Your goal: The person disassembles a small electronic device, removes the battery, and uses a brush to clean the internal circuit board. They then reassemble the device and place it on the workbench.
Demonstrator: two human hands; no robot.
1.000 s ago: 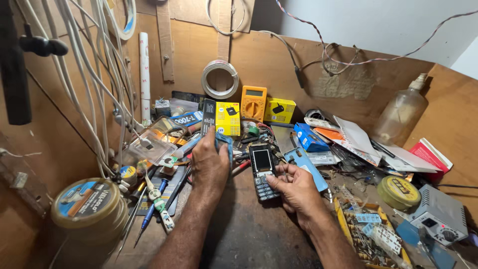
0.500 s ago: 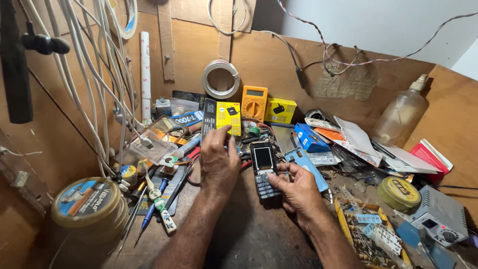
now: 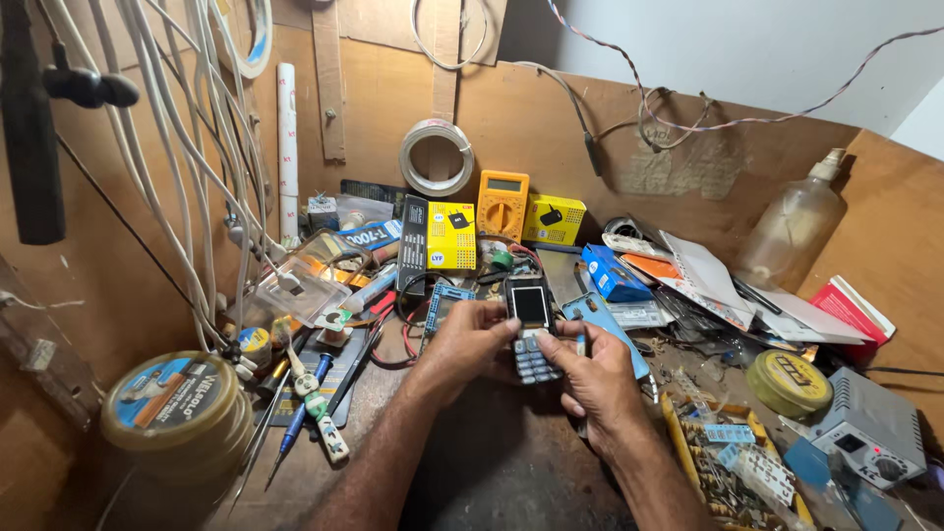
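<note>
Two hands meet over one phone [image 3: 531, 329] at the middle of a crowded worktop [image 3: 492, 462]. Far left, a tin [image 3: 177, 398] sits at the near corner under a curtain of white cables [image 3: 187, 177] hanging down the left wall, and screwdrivers [image 3: 310, 408] lie fanned beside it, handles toward the person, seemingly kept within easy reach. Next comes the left hand [image 3: 462, 339]: its grip is closed on the phone's left edge, fingers curled up to the screen end, apparently steadying it. The phone itself is held just above the worktop, screen up and tilted toward the camera, keypad nearest the wrists. The right hand [image 3: 590, 379] holds the lower right side, its grip closed on the phone with the thumb lying across the keys, as if to press them. Behind the hands stand a yellow box [image 3: 450, 236], an orange meter [image 3: 502, 204] and a tape roll [image 3: 437, 157] on the back wall. To the right lie papers [image 3: 708, 280], a bottle [image 3: 792, 226], a round yellow tin [image 3: 787, 382] and a grey power unit [image 3: 870, 433]. Open room is only the bare wood strip between the forearms; clutter hems both sides, and the walls close left and back.
</note>
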